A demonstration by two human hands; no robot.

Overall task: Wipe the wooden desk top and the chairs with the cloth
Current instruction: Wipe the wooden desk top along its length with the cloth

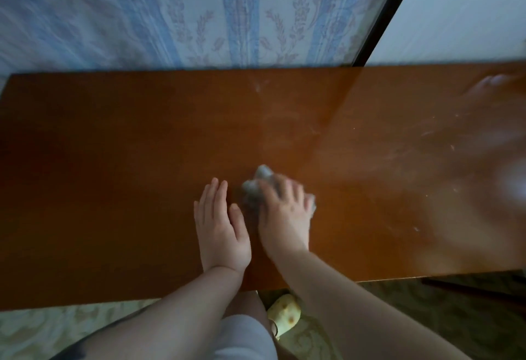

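Note:
The wooden desk top (pixel 119 177) is a long reddish-brown board across the whole view. My right hand (pixel 284 217) presses a small grey cloth (pixel 257 182) onto it near the middle; the fingers are spread over the cloth and blurred. My left hand (pixel 220 226) lies flat on the wood just left of the cloth, fingers straight and together. Pale dusty smears and specks mark the right half of the desk (pixel 412 137). No chair can be made out.
A blue and white patterned curtain (pixel 185 12) hangs right behind the desk. A dark frame (pixel 390 12) and a pale pane stand at the back right. Below the front edge are a patterned carpet (pixel 57 328) and my foot in a yellow slipper (pixel 284 314).

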